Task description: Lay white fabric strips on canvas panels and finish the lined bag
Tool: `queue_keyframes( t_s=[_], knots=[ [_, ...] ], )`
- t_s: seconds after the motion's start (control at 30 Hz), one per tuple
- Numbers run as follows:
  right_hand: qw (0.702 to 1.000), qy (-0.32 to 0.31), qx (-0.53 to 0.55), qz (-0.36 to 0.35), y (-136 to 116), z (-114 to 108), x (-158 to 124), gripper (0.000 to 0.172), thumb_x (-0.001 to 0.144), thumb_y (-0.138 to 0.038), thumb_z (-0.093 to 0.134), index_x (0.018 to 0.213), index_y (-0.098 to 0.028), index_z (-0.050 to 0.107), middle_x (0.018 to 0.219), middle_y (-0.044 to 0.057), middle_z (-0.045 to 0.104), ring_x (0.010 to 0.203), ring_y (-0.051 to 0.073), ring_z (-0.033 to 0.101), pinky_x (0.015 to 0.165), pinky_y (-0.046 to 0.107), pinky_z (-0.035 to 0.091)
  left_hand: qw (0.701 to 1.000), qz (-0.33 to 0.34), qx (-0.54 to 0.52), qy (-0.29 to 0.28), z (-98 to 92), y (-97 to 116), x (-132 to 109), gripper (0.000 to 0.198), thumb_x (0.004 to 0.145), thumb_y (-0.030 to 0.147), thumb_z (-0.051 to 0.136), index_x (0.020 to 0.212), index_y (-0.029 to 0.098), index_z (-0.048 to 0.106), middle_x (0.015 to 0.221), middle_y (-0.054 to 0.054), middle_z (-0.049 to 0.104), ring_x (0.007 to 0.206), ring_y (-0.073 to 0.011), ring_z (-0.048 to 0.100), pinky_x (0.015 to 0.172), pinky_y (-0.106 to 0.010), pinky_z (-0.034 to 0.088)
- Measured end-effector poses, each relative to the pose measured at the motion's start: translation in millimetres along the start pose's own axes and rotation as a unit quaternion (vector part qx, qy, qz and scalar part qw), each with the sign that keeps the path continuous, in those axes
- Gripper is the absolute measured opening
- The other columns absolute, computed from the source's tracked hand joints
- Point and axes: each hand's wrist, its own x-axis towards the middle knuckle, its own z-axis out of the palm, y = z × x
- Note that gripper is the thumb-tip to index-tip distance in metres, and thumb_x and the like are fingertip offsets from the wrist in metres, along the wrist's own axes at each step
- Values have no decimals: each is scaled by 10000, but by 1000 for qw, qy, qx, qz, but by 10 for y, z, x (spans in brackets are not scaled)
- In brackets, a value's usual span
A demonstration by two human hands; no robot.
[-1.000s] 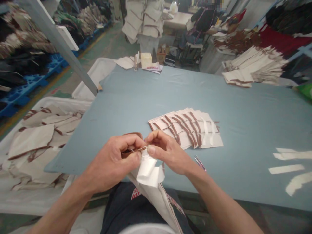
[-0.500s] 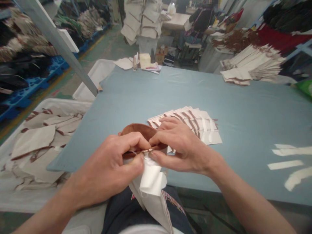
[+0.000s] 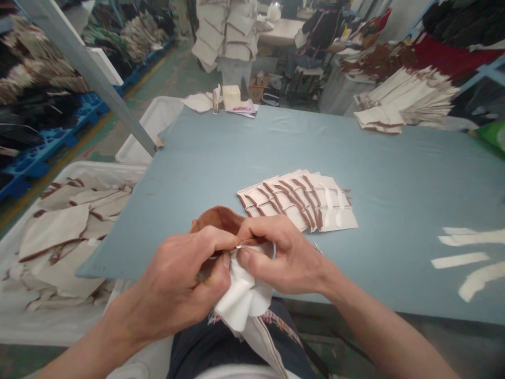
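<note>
Left hand (image 3: 183, 279) and right hand (image 3: 282, 258) both on one cloth piece (image 3: 218, 215), held up at the near edge of the tabletop (image 3: 189, 168). Left fingers pinched on its brown rim; right fingers pinched just beside them, tips close together. White flap (image 3: 239, 300) hangs crumpled below the pinch. Fanned stack (image 3: 298, 195) of cream pieces with brown edging lies just beyond the hands. White strips (image 3: 460, 260) sit well to the right, toward the near edge. Bin (image 3: 104, 168) of similar pieces off the left edge. Yellow block (image 3: 231, 97) at far left corner.
</note>
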Motion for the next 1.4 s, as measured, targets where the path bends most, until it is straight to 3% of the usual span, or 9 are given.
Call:
queue_keyframes(
  t_s=[0.23, 0.43, 0.73, 0.87, 0.97, 1.03, 1.13, 1.23, 1.4],
  knots=[
    [985, -1, 163, 54, -92, 100, -69, 79, 748, -202, 564, 675, -204, 535, 593, -88, 367, 550, 84, 333, 498, 209, 278, 993, 112, 28, 6, -5, -34, -44, 344, 933, 15, 492, 1178, 236, 591, 833, -11, 808, 705, -159, 773, 701, -237, 607],
    [946, -27, 285, 153, -114, 132, -115, 141, 753, -316, 647, 723, -199, 574, 594, -81, 419, 540, 89, 340, 489, 210, 295, 974, 183, 129, -29, -49, -67, 44, 273, 1069, 128, 390, 1211, 173, 619, 736, -69, 789, 548, -197, 722, 461, -250, 528],
    [941, -55, 279, 184, -65, 118, -46, 163, 713, -350, 607, 684, -200, 551, 608, -63, 442, 552, 88, 334, 483, 206, 272, 970, 204, 133, 14, 39, -143, 30, 210, 1081, 123, 409, 1123, 173, 609, 720, -69, 784, 522, -176, 698, 457, -236, 525],
    [962, -58, 222, 148, -97, 86, -59, 101, 752, -291, 580, 709, -206, 545, 600, -83, 387, 554, 87, 309, 486, 207, 270, 984, 176, 19, 27, 35, -122, -38, 190, 1026, 101, 489, 1167, 194, 575, 861, -71, 819, 710, -165, 775, 665, -239, 607],
    [986, -38, 140, 84, -104, 56, -61, 33, 746, -226, 560, 720, -206, 558, 600, -80, 422, 555, 90, 350, 498, 216, 277, 996, 78, -38, 34, -9, -81, -83, 234, 950, 100, 535, 1146, 219, 582, 859, -19, 790, 703, -149, 743, 677, -243, 573],
    [995, -32, 89, 41, -102, 37, -53, 21, 739, -204, 551, 723, -207, 564, 593, -80, 441, 535, 88, 362, 489, 218, 275, 997, 6, -71, 5, -65, -57, -75, 168, 979, 146, 491, 1066, 226, 610, 823, 5, 742, 667, -137, 695, 650, -245, 532],
    [999, -12, 9, -31, -97, 14, -34, 51, 740, -176, 533, 708, -211, 551, 601, -75, 447, 539, 92, 377, 515, 227, 298, 990, -54, -100, -80, -151, -44, -4, 283, 1064, 176, 385, 896, 216, 610, 741, 27, 663, 625, -118, 626, 622, -230, 483],
    [997, 3, -31, -77, -77, 10, -27, 79, 742, -146, 517, 713, -213, 547, 631, -63, 484, 576, 100, 412, 570, 239, 336, 992, -4, -54, -114, -181, -62, 61, 351, 1109, 219, 377, 826, 209, 584, 717, 16, 656, 636, -129, 607, 623, -243, 467],
    [998, -20, 9, -54, 7, 37, -43, 90, 755, -127, 533, 731, -208, 565, 663, -58, 547, 602, 97, 458, 591, 227, 357, 991, 116, 42, -57, -121, -159, 24, 476, 1146, 282, 356, 689, 231, 479, 560, 37, 509, 498, -133, 423, 500, -299, 332]
  ],
)
